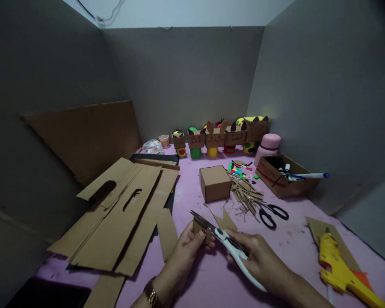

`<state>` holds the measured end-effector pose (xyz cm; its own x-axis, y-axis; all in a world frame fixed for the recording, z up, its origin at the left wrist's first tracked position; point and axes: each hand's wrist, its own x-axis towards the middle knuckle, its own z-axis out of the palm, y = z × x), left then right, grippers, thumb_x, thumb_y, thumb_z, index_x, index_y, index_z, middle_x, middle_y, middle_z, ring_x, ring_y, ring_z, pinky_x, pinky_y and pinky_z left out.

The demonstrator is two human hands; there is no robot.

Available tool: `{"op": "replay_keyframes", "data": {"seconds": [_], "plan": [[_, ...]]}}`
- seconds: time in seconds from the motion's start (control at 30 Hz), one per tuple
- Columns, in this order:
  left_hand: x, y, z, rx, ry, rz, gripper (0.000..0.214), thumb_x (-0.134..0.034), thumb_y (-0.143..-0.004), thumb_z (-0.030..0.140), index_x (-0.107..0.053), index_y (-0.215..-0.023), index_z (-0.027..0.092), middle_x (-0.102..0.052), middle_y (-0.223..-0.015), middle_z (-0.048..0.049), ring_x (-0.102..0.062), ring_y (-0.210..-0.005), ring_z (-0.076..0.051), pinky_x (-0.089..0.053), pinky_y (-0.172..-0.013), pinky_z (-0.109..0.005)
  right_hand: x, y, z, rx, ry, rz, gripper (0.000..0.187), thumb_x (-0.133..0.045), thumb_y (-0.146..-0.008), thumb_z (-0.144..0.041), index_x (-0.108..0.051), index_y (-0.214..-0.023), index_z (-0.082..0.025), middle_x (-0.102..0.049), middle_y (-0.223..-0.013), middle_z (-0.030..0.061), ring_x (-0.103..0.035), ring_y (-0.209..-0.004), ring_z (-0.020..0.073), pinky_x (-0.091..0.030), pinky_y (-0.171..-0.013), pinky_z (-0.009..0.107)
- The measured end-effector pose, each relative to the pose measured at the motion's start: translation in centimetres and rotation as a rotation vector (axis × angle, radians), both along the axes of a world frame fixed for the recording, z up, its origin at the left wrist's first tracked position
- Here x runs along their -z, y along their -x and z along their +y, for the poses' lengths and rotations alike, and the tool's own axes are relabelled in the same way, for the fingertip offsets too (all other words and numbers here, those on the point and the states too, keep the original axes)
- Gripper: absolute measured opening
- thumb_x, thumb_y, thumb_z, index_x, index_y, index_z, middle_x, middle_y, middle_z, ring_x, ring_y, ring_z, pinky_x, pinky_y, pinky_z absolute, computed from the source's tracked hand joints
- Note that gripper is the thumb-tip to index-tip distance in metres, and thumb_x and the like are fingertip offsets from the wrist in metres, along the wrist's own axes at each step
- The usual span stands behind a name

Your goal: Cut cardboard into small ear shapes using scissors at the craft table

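Near the front of the pink table, my left hand (191,242) pinches a small piece of cardboard (201,231). My right hand (256,252) is wrapped round the white-handled scissors (235,252), whose dark blades point up and left over the cardboard piece. Whether the blades touch the cardboard, I cannot tell. Just beyond them lies a cut cardboard scrap (226,221) with pointed corners. A closed cardboard box (215,184) stands behind that scrap. To the right of the scrap are black-handled scissors (272,215), their blades partly among cardboard strips (247,194).
Large flat cardboard sheets (115,222) cover the left side. A yellow glue gun (335,261) lies at the right on cardboard. An open box (285,188) holds pens, beside a pink bottle (269,145). Several decorated cardboard animal heads (214,139) on coloured cups line the back.
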<state>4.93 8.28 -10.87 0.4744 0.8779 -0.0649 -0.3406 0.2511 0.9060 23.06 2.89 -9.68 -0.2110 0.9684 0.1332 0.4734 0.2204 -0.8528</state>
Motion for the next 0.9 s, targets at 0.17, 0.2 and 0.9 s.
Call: {"op": "replay_keyframes", "data": {"seconds": [0.17, 0.2, 0.9], "plan": [[-0.2, 0.0, -0.1, -0.009, 0.028, -0.002, 0.016, -0.067, -0.079, 0.029, -0.060, -0.081, 0.015, -0.062, -0.069, -0.0019, -0.054, -0.063, -0.013, -0.043, -0.064, -0.025, -0.2, 0.3, -0.1, -0.003, 0.015, 0.074, 0.036, -0.060, -0.074, -0.014, -0.069, -0.107, -0.022, -0.071, -0.080, -0.0007, -0.061, -0.071, 0.0181, -0.047, -0.067, 0.025], [-0.3, 0.0, -0.1, -0.014, 0.030, 0.001, 0.017, -0.068, -0.079, 0.030, -0.061, -0.083, 0.015, -0.062, -0.070, -0.0024, -0.055, -0.063, -0.013, -0.044, -0.063, -0.025, -0.2, 0.3, -0.1, -0.006, 0.025, 0.095, 0.038, -0.061, -0.073, -0.014, -0.069, -0.109, -0.022, -0.071, -0.081, -0.0007, -0.062, -0.071, 0.0183, -0.048, -0.066, 0.025], [-0.2, 0.1, -0.6, 0.038, 0.229, 0.023, 0.033, -0.055, -0.088, 0.031, -0.057, -0.114, 0.011, -0.072, -0.099, -0.0182, -0.071, -0.076, -0.022, -0.051, -0.058, -0.025, 1.2, 0.8, 0.7, 0.207, 0.268, 0.639, 0.058, -0.077, -0.066, -0.039, -0.061, -0.117, -0.016, -0.069, -0.095, 0.0088, -0.062, -0.084, 0.0219, -0.049, -0.076, 0.034]]}}
